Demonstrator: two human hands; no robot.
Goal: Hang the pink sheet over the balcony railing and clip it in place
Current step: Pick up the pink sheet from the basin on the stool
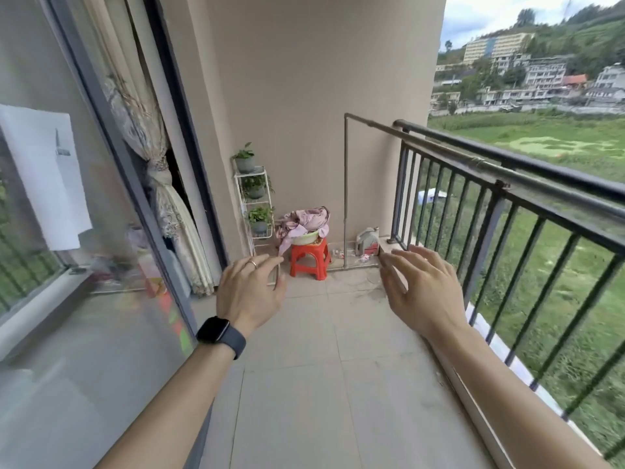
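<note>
1. Cloth is what the job turns on: in the head view the pink sheet sits bunched in a pale green basin on top of a red plastic stool, at the far end of the balcony against the wall, with one tail drooping over the basin's rim on the left.

2. Judged from that crumpled heap, the sheet should be soft and limp with no shape of its own. It may be damp and so heavier than it looks, though the frame cannot settle that.

3. A good hold would probably be two handfuls of an edge or corner, spread wide, so the fabric opens as it lifts instead of coming up as a knot. The drooping tail is the easiest place to start.

4. Both hands are stretched forward, empty, fingers loosely spread. The left hand, with a ring and a dark wristwatch, and the right hand are held apart from each other.

5. The sheet lies well beyond both hands, in line with the gap between them, slightly nearer the left.

6. The balcony railing runs along the right side, its top rail bare. No clips are identifiable in this view.
</note>
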